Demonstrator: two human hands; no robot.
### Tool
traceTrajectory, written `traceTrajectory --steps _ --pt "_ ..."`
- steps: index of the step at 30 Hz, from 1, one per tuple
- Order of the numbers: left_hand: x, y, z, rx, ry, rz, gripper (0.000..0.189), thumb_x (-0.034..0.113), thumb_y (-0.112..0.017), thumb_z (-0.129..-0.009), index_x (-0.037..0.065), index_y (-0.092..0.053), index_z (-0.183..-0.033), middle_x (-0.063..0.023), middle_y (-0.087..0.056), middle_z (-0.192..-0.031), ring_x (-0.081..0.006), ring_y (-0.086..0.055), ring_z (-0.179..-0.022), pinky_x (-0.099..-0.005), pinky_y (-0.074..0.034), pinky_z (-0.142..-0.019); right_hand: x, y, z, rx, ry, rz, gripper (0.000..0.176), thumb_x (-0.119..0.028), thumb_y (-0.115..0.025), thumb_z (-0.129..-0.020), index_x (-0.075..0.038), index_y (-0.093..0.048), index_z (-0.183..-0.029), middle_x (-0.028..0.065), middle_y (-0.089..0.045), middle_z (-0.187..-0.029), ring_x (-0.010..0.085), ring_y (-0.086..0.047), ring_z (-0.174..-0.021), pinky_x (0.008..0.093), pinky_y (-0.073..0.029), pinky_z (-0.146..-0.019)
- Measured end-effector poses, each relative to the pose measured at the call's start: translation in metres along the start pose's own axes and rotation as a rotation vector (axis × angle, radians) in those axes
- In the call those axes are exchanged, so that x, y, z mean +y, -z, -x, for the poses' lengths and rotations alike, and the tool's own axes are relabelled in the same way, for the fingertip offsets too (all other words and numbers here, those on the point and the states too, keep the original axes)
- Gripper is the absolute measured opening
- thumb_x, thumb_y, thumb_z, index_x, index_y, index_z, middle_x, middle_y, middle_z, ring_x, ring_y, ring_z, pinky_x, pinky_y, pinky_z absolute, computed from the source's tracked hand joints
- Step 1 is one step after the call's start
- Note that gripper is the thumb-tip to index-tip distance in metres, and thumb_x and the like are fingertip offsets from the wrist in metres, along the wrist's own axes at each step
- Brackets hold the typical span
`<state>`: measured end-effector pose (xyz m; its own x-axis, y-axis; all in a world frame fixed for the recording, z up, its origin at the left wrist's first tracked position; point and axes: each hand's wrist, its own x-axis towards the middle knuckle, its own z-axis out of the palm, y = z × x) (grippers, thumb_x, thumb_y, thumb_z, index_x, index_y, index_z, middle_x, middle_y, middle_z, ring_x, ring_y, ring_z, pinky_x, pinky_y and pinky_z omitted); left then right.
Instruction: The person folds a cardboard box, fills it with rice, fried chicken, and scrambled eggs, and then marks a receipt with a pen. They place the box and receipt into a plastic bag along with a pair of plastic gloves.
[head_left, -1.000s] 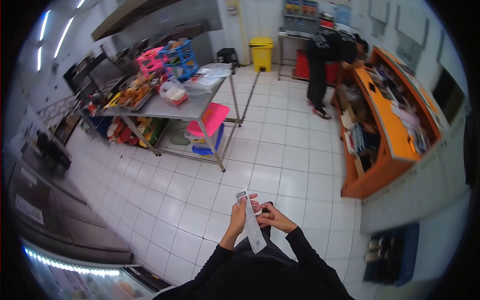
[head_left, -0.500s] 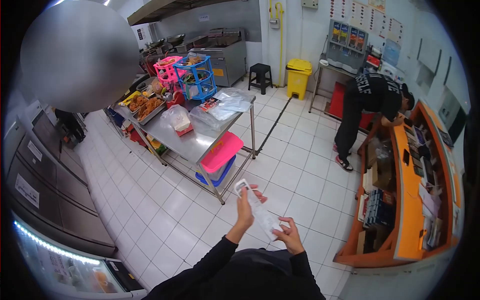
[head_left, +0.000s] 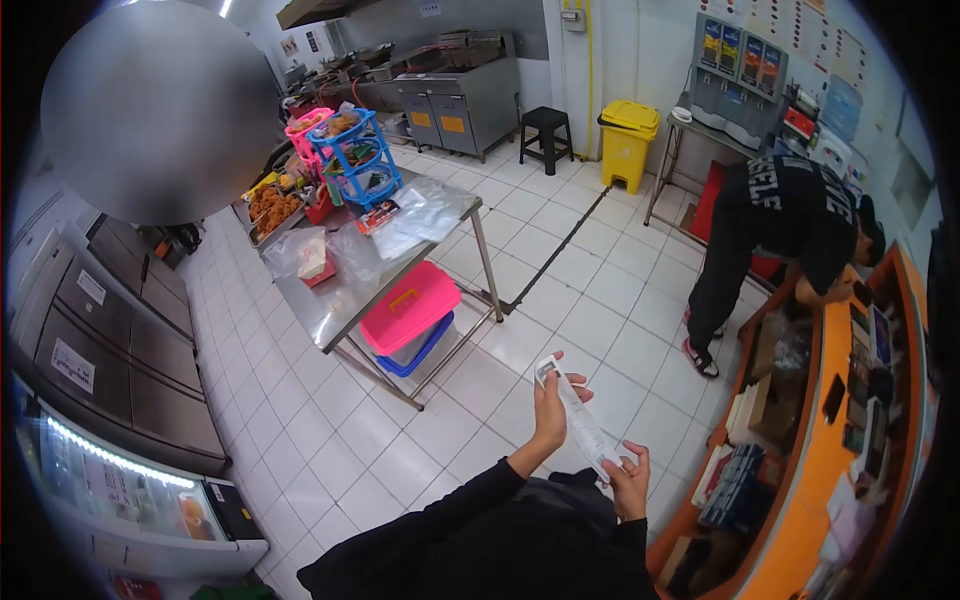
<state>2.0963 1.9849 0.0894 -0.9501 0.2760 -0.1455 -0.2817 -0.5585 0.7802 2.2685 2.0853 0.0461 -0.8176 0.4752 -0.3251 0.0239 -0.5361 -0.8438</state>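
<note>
A long white paper receipt [head_left: 584,418] with faint print and a dark block near its upper end slants between my hands. My left hand [head_left: 550,408] grips the upper end, its thumb lying on the front. Lower down, the bottom end is pinched by my right hand [head_left: 628,482] between thumb and fingers. The print is too small to read. Both hands are in front of my body, above the tiled floor [head_left: 470,400].
A steel table [head_left: 340,318] at left bears fried food, plastic bags and a blue tiered rack [head_left: 352,165]; a pink-lidded bin [head_left: 410,305] sits beneath. At right, a person in black [head_left: 790,215] bends over an orange counter [head_left: 800,440]. A yellow bin [head_left: 628,145] stands behind.
My view has turned and shifted, so my hands and the receipt appear farther right. Both hands still hold the receipt, which looks straighter and narrower. The other person stays bent over the counter.
</note>
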Motion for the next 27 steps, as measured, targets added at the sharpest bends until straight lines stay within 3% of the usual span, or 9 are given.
traceTrajectory --steps 4,8,10,13,19,23,24,27 --pt "-0.011 -0.104 -0.022 0.049 -0.194 -0.086 0.042 0.020 -0.032 -0.102 0.018 -0.018 -0.142 -0.0174 -0.061 -0.101 -0.0173 -0.062 -0.067 -0.0324 -0.055 -0.068 -0.065 0.053 -0.051 -0.059 0.015 0.103 0.051 0.002 -0.066 -0.082 -0.007 -0.037 -0.123 0.0135 -0.066 -0.089 0.0151 -0.062 -0.065 0.0260 -0.050 -0.053" --pt "-0.058 -0.144 -0.058 0.020 -0.197 -0.148 0.031 0.017 -0.035 -0.101 0.017 -0.028 -0.131 -0.0174 -0.060 -0.104 -0.0193 -0.061 -0.066 -0.0343 -0.055 -0.065 -0.094 0.092 -0.079 -0.034 0.027 0.010 0.040 -0.005 -0.061 -0.090 -0.008 -0.039 -0.123 0.0117 -0.065 -0.088 0.0155 -0.063 -0.070 0.0313 -0.056 -0.062" --pt "-0.091 -0.165 -0.078 0.014 -0.125 -0.133 0.028 0.017 -0.037 -0.099 0.017 -0.030 -0.127 -0.0168 -0.059 -0.102 -0.0205 -0.061 -0.066 -0.0362 -0.055 -0.065 -0.098 0.117 -0.091 0.053 0.041 -0.112 0.035 -0.005 -0.058 -0.092 -0.009 -0.043 -0.124 0.0096 -0.064 -0.086 0.0138 -0.062 -0.078 0.0309 -0.054 -0.067" --pt "-0.142 -0.196 -0.105 -0.035 0.021 -0.157 0.029 0.017 -0.036 -0.098 0.017 -0.031 -0.127 -0.0165 -0.056 -0.103 -0.0218 -0.061 -0.068 -0.0391 -0.055 -0.067 -0.111 0.147 -0.099 0.187 0.069 -0.257 0.035 -0.003 -0.059 -0.092 -0.009 -0.043 -0.123 0.0105 -0.064 -0.094 0.0124 -0.061 -0.084 0.0239 -0.052 -0.072" --pt "-0.235 -0.304 -0.135 -0.287 0.284 -0.267 0.036 0.017 -0.038 -0.097 0.020 -0.028 -0.132 -0.0147 -0.052 -0.111 -0.0186 -0.058 -0.076 -0.0408 -0.052 -0.075 -0.140 0.218 -0.128 0.426 0.160 -0.324 0.040 0.000 -0.061 -0.090 -0.007 -0.040 -0.123 0.0174 -0.066 -0.101 0.0150 -0.064 -0.088 0.0242 -0.052 -0.074" --pt "-0.308 -0.356 -0.150 -0.469 0.416 -0.375 0.042 0.012 -0.037 -0.098 0.019 -0.022 -0.137 -0.0152 -0.058 -0.100 -0.0184 -0.058 -0.062 -0.0364 -0.053 -0.062 -0.142 0.270 -0.168 0.477 0.163 -0.394 0.039 -0.001 -0.063 -0.089 -0.006 -0.041 -0.120 0.0188 -0.068 -0.094 0.0245 -0.069 -0.085 0.0309 -0.057 -0.072" --pt "-0.331 -0.365 -0.154 -0.534 0.418 -0.368 0.039 0.013 -0.039 -0.099 0.015 -0.027 -0.136 -0.0100 -0.056 -0.085 -0.0145 -0.052 -0.056 -0.0314 -0.048 -0.054 -0.136 0.285 -0.181 0.468 0.199 -0.408 0.035 -0.004 -0.061 -0.090 -0.005 -0.042 -0.119 0.0195 -0.067 -0.096 0.0261 -0.069 -0.082 0.0317 -0.057 -0.070" --pt "-0.400 -0.379 -0.176 -0.660 0.571 -0.340 0.032 0.016 -0.041 -0.100 0.012 -0.036 -0.132 -0.0045 -0.051 -0.074 -0.0105 -0.047 -0.054 -0.0279 -0.043 -0.051 -0.125 0.334 -0.216 0.520 0.194 -0.415 0.032 -0.006 -0.060 -0.092 -0.005 -0.042 -0.118 0.0201 -0.067 -0.098 0.0258 -0.069 -0.083 0.0319 -0.057 -0.070"
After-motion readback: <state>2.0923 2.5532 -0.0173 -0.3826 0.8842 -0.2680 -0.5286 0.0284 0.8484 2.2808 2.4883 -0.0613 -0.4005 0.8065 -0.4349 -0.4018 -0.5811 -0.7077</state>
